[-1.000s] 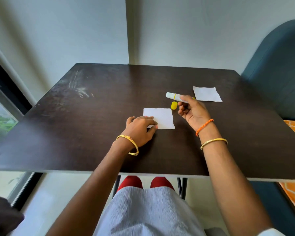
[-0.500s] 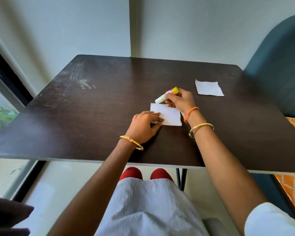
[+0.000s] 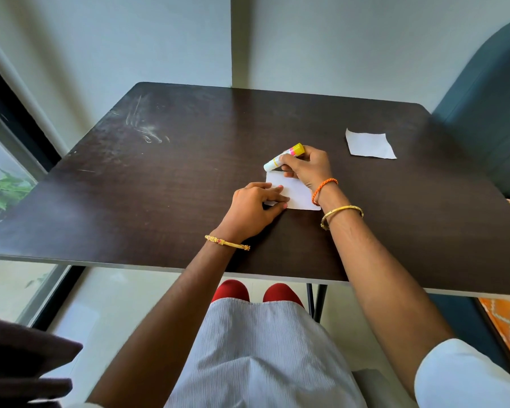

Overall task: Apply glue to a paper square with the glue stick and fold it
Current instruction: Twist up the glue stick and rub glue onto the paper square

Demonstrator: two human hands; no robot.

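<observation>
My right hand (image 3: 305, 166) grips the glue stick (image 3: 283, 158), fingers curled around its body. The stick is tilted, its yellow end up and away from me, and its white tip is down at the far left corner of the paper square (image 3: 296, 192). I cannot tell for sure whether the tip already touches the paper. The square lies flat on the dark table (image 3: 189, 172), in front of me, partly under my right wrist. My left hand (image 3: 253, 207) rests on its near left part, fingers nearly straight and pressing it down, holding nothing.

I think I am at the beginning of the gluing. To do it well, I should keep the left fingers firm, so the thin paper does not slide or wrinkle under the stick. I should press lightly and draw the tip in even strokes across the sheet, away from the holding fingers, not toward them. The edges need glue too, but the tip should not run off onto the table. A second paper square (image 3: 368, 144) lies well apart, to the far right.
</observation>
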